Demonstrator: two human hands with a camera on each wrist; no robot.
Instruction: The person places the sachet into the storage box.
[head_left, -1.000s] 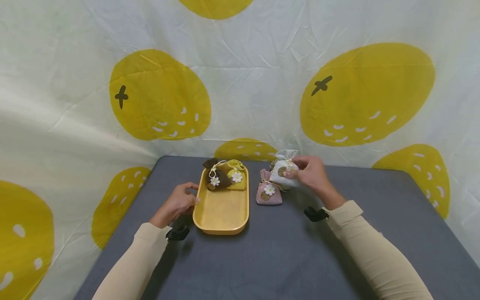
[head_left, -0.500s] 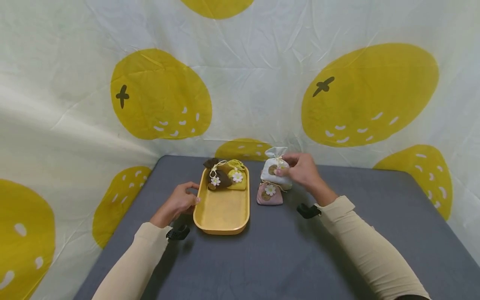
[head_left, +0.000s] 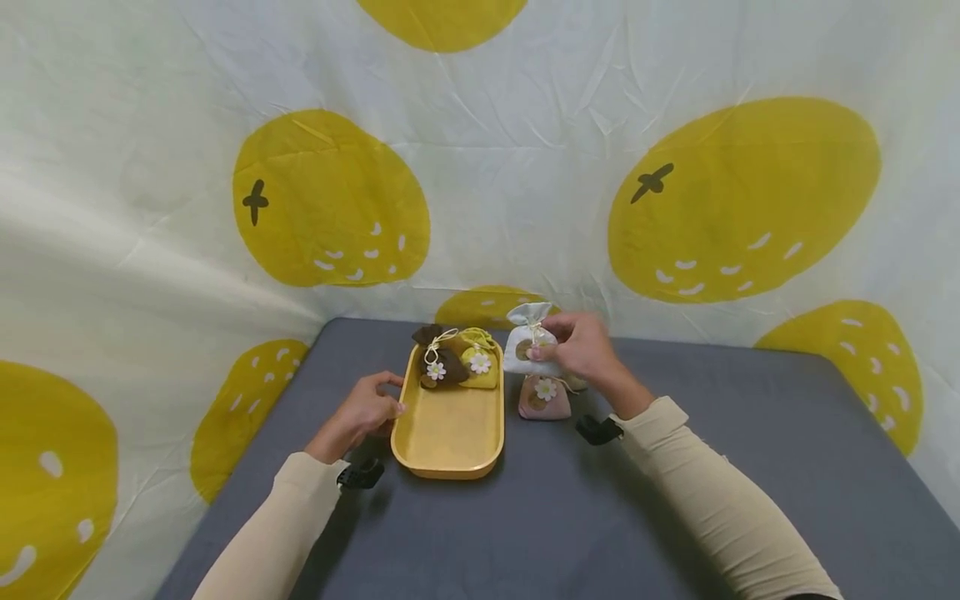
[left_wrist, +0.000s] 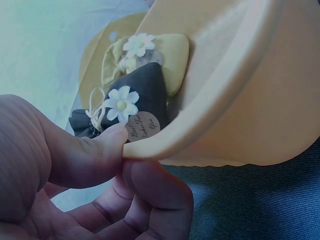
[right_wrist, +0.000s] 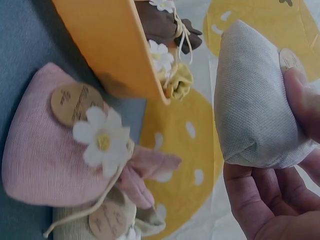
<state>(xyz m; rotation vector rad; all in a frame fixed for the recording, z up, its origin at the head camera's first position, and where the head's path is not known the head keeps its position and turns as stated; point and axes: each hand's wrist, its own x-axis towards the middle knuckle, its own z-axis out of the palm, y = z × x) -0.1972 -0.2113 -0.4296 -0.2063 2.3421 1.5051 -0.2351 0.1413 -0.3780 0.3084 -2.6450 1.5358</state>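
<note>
Dark grey bench (head_left: 525, 517), carrying one oblong, round-cornered, yellow-orange tray (head_left: 446, 433). Left hand (head_left: 367, 408), at the tray's left side: thumb and fingers pinched together on its rim. Pink cloth drawstring pouch (right_wrist: 35, 145), white flower, round brown tag: on the bench, right of the tray. Right hand (head_left: 585, 346): fingers curled round a white cloth pouch (right_wrist: 255, 100), round tag, held raised near the tray's right rim. Beige cloth pouch (right_wrist: 75, 222), partly hidden behind the pink one, right of the tray. Tray contents, far end: dark brown cloth pouch (head_left: 452, 372), left; yellow cloth pouch (head_left: 482, 381), right; each bearing a white flower. Beyond the tray: white hanging fabric (head_left: 517, 208), large yellow rounded prints.
</note>
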